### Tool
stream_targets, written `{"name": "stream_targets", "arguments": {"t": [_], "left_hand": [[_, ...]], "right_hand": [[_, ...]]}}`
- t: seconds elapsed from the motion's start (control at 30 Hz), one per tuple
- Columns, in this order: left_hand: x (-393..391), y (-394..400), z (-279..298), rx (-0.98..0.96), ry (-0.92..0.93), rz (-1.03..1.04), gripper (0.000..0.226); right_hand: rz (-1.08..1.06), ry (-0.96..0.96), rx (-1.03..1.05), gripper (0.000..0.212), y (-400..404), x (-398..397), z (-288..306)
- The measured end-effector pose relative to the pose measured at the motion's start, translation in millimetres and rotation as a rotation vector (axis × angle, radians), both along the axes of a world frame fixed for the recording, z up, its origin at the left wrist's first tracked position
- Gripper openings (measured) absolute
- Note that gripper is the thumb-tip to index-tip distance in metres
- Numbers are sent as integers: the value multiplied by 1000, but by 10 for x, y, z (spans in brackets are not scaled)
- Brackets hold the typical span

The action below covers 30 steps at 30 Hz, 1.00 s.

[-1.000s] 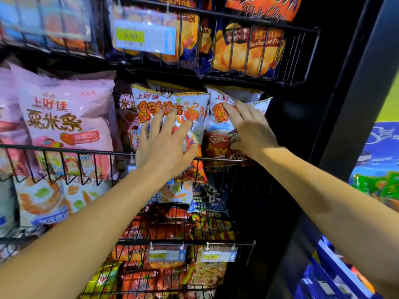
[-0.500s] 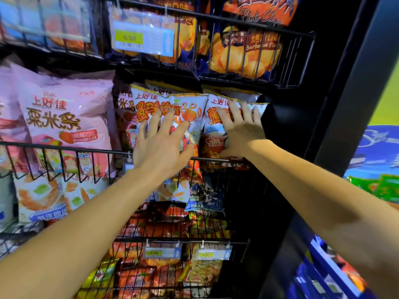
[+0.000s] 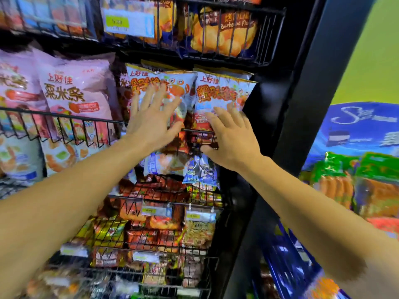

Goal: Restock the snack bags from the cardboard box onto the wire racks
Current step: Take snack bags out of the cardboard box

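Two white and orange crab-print snack bags stand side by side in the middle wire rack [image 3: 64, 118]. My left hand [image 3: 154, 120] lies flat with spread fingers on the left bag [image 3: 177, 83]. My right hand [image 3: 232, 138] has straight fingers over the lower part of the right bag [image 3: 220, 89], and its thumb sits at the rack's front wire. Neither hand grips anything. The cardboard box is out of view.
Pink snack bags [image 3: 77, 91] fill the rack to the left. Barbecue chip bags [image 3: 226, 33] sit in the rack above. Lower racks hold red and yellow packets [image 3: 159, 225]. A black upright post [image 3: 311, 87] borders the racks on the right, with blue shelving beyond.
My right hand has slid down from the top of the right bag to its lower part, uncovering the print. My left hand stays flat on the left bag.
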<state>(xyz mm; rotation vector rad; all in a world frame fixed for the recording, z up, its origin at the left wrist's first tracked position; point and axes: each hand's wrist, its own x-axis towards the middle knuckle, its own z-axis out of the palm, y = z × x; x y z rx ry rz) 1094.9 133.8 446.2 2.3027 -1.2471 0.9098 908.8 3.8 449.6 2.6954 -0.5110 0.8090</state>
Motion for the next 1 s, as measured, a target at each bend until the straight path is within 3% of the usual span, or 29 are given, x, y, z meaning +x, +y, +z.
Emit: {"name": "stream_targets", "arguments": {"t": [0.37, 0.77, 1.0], "left_hand": [[-1533, 676, -642, 88, 64, -91, 75], [-3834, 1566, -1668, 199, 204, -268, 76], [-5019, 1690, -2177, 309, 331, -406, 74]], "right_hand": [[10, -3, 69, 89, 399, -1233, -726], [-98, 82, 175, 91, 1277, -3647, -1672], [-203, 181, 285, 79, 1585, -5134, -2163]]}}
